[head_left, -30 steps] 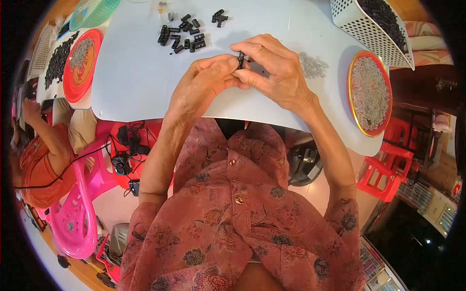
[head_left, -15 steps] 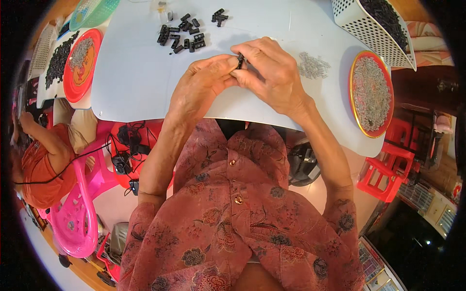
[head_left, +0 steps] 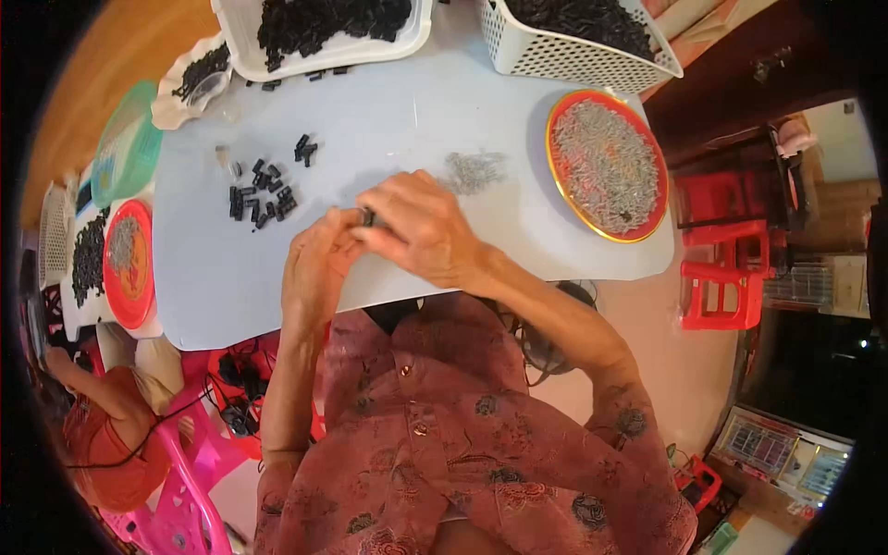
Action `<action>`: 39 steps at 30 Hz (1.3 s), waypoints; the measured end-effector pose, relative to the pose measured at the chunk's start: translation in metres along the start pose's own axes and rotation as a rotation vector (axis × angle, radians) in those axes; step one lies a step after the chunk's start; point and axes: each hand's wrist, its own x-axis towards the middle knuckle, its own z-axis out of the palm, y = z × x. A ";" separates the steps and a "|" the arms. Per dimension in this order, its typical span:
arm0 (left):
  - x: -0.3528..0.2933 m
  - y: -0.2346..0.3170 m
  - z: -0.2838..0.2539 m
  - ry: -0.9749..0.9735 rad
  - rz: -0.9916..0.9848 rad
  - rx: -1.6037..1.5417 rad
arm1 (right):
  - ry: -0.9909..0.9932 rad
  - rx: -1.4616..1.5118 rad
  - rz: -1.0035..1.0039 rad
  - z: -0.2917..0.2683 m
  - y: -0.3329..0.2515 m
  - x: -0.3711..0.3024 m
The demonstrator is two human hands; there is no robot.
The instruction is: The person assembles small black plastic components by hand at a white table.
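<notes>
Between the fingertips of both hands is a small black plastic piece [head_left: 368, 218], mostly covered by the fingers. My left hand [head_left: 319, 254] pinches it from the left, and my right hand [head_left: 427, 231] grips it from the right with thumb and forefinger. Several short black plastic pieces [head_left: 263, 191] lie loose beyond my left hand, with a smaller cluster [head_left: 305, 150] farther back. Just past my right hand is a small heap of clear, thin, pin-like parts [head_left: 474, 172]. What exactly the held piece contains is hidden.
At right a red, gold-rimmed plate [head_left: 552, 176] holds many clear parts. White baskets [head_left: 546, 67] and a white tray [head_left: 351, 61] of black pieces stand at the back. A person in orange [head_left: 111, 425] sits at left near a pink chair [head_left: 185, 486]. A red stool [head_left: 726, 296] stands right.
The view has swung right and up, bringing the white tray at the back into sight. Both hands keep the small black piece pinched between them.
</notes>
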 end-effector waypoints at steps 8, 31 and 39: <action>-0.004 0.000 -0.001 0.012 0.089 0.060 | 0.234 -0.484 0.034 -0.139 0.094 0.078; -0.013 0.008 -0.002 0.027 0.159 0.333 | -0.518 -0.083 -0.202 0.045 0.072 0.113; -0.013 0.004 0.002 0.077 0.208 0.306 | -0.314 0.171 0.195 0.019 0.036 0.073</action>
